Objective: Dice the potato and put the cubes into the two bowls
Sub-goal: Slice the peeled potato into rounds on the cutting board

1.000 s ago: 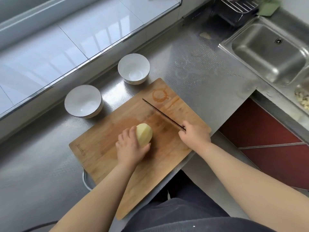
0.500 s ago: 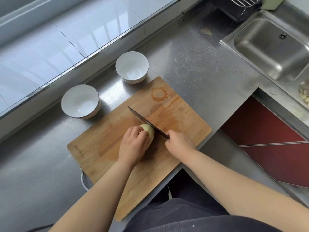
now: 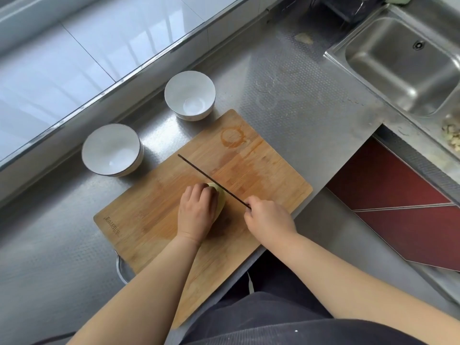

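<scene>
Potato [image 3: 220, 198] lay on the wooden cutting board [image 3: 261, 170], mostly covered by the left hand [image 3: 198, 212], fingers curled over its top to hold it down. Knife [image 3: 211, 180] stood edge-down against the potato's right side, handle gripped inside the closed right hand [image 3: 267, 219]. Both white bowls, near bowl [image 3: 112, 149] and far bowl [image 3: 189, 94], stood past the board's far edge, with no cubes inside. Judged as the first cut, barely begun. Next move probably called for a straight press downward, with the left fingertips kept back from the blade. Could not tell how deep the blade had entered.
</scene>
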Demonstrator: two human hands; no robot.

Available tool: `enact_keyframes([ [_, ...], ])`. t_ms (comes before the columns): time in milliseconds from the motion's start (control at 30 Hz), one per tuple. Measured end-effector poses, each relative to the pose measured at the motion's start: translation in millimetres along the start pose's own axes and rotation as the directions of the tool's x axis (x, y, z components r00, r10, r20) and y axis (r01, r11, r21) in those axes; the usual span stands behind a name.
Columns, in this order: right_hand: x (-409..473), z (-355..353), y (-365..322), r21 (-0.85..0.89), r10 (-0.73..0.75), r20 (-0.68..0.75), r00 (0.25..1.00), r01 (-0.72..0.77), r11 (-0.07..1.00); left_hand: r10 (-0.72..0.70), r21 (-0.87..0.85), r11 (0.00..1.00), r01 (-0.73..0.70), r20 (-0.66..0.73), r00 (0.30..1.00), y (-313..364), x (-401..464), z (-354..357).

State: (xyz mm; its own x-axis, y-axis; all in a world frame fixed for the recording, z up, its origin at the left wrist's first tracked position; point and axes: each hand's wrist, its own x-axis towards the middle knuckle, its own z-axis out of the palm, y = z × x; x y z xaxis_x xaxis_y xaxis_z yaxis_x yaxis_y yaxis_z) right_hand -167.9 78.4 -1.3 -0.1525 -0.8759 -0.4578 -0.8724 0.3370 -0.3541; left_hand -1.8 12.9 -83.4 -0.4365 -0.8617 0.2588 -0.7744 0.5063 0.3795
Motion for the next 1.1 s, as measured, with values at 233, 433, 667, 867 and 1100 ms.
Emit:
enact_keyframes([
  [233, -9, -10, -7, -0.014, -0.069, -0.008, 0.998, 0.069, 0.998, -0.014, 0.033, 0.999, 0.014, 0.016, 1.000, 2, 1, -3],
  [433, -8, -17, -10, -0.020, -0.055, 0.017, 0.998, 0.056, 0.998, -0.004, 0.038, 0.999, 0.004, -0.006, 1.000, 4, 2, -4],
  [667, -3, -22, -14, -0.053, -0.045, 0.052, 0.998, 0.048, 0.997, -0.020, 0.044, 0.999, 0.020, 0.012, 1.000, 4, 2, -2],
  [867, 8, -16, -15, -0.054, -0.013, 0.114, 0.993, 0.019, 0.998, -0.018, 0.026, 0.999, 0.019, -0.011, 1.000, 2, 1, -1],
  [1100, 27, -5, -19, -0.060, 0.000, 0.146, 0.989, 0.009, 0.998, -0.006, 0.011, 1.000, 0.006, -0.017, 1.000, 1, 1, -1],
])
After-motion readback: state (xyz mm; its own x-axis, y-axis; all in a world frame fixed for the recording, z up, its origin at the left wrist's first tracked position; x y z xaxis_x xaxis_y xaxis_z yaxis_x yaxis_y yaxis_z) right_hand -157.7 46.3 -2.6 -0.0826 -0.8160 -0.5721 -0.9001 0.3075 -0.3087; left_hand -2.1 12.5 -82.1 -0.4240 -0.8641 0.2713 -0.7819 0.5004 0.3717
